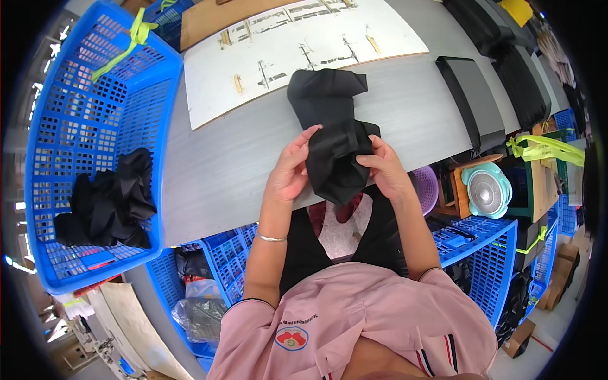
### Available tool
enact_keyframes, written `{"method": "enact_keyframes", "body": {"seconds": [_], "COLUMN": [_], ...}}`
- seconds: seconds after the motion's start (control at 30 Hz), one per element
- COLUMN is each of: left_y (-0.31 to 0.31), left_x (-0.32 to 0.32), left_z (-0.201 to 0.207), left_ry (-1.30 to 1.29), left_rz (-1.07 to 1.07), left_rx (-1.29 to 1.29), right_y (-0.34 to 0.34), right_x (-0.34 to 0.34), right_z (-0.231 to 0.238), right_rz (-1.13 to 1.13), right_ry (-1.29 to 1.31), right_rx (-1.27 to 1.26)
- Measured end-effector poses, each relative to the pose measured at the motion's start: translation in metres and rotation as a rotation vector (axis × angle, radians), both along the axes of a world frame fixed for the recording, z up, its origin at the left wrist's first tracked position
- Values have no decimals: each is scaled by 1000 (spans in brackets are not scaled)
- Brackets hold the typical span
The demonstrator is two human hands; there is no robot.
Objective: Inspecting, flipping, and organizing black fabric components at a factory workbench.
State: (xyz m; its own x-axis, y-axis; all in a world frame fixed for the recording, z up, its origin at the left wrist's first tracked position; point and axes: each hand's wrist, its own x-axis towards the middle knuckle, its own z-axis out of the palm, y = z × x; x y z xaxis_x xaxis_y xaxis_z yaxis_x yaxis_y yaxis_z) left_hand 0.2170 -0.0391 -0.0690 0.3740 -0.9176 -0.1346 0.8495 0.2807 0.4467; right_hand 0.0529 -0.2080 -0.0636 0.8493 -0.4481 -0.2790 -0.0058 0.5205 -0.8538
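Because the black fabric piece (335, 142) is bunched into dark folds, we could easily mistake one layer for another: black lies on black, and shadow in the opening near the right thumb hides the inner edges. Our left grip (290, 170) is closed on the cloth's left side, while our right grip (387, 166) pinches its right side, thumb on top. We hold the piece up at the near edge of the gray desk (221, 171), its lower part drooping toward us. Behind it, a black cloth length (323, 95) reaches the near edge of the white board (209, 95); we cannot tell whether the two are joined. If they are, a hard pull toward us could crease that stretch or snag it on the board. Should either pinch loosen, the drooping part's weight might draw the piece off the desk. Our metal bangle (271, 239) could also catch a fold if the forearm swept across
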Motion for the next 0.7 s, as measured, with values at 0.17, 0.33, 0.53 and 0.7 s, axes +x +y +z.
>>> {"method": "enact_keyframes", "body": {"seconds": [0.17,0.33,0.53,0.7], "left_y": [15,-3,-1,1], "left_x": [3,-19,-19,-22], "left_z": [11,16,8,-1], "left_ry": [-278,-431,-1045,-920], "left_rz": [28,197,963,763], "left_rx": [218,371,706,706], "right_y": [-7,25,29,21], "right_x": [-3,17,23,13], "right_z": [10,15,10,18], "right_rz": [177,200,-464,-176], "right_ry": [-152,-50,317,245], "right_rx": [517,169,-1084,-460]}}
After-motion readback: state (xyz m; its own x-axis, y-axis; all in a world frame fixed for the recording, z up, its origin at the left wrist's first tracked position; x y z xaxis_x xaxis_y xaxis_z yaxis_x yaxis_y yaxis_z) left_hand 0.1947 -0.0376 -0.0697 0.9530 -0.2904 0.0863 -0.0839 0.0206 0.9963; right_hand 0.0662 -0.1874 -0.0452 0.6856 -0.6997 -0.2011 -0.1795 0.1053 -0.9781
